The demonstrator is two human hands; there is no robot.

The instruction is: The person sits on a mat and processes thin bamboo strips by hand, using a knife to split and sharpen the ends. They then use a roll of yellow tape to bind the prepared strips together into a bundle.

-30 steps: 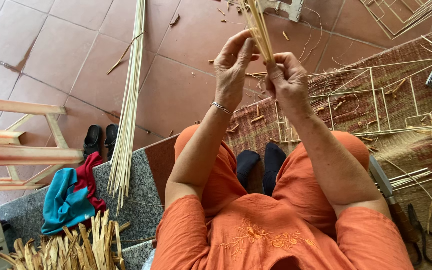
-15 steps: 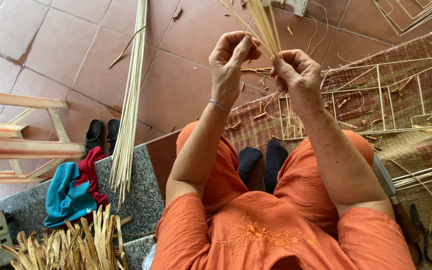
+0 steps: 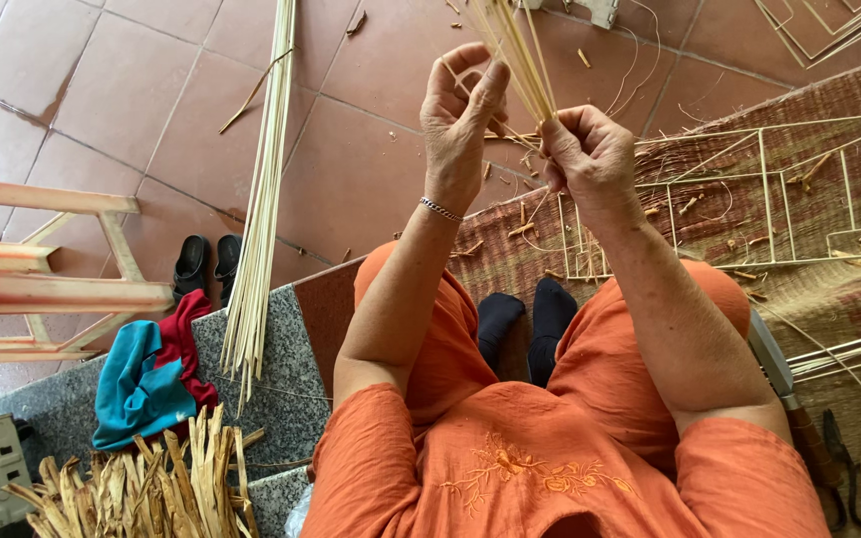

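Head view, person sitting in orange clothing, both arms raised in front of the chest.

The right hand (image 3: 590,154) is closing in a fist around the lower end of a bundle of thin bamboo strips (image 3: 520,55); the strips are fanning up and to the left from the fist and running out past the top edge. The left hand (image 3: 460,115) is standing just beside the bundle on its left, fingers curled and thumb raised, fingertips touching or nearly touching the strips; whether it is actually pinching one, cannot tell. A metal bracelet (image 3: 440,208) is sitting on the left wrist.

The bundle is being held in the air above the tiled floor (image 3: 371,169), between the two hands, not resting on anything.

Around: a long sheaf of pale bamboo slats (image 3: 263,199) is lying on the floor to the left, its near end over a grey stone slab (image 3: 286,394). A thin stick frame (image 3: 710,199) is lying on a woven mat (image 3: 819,299) to the right. Scissors (image 3: 854,478) are lying at the lower right. Teal and red cloth (image 3: 146,379) and a heap of dry husk strips (image 3: 142,478) are lying lower left, by a wooden stool (image 3: 52,269).
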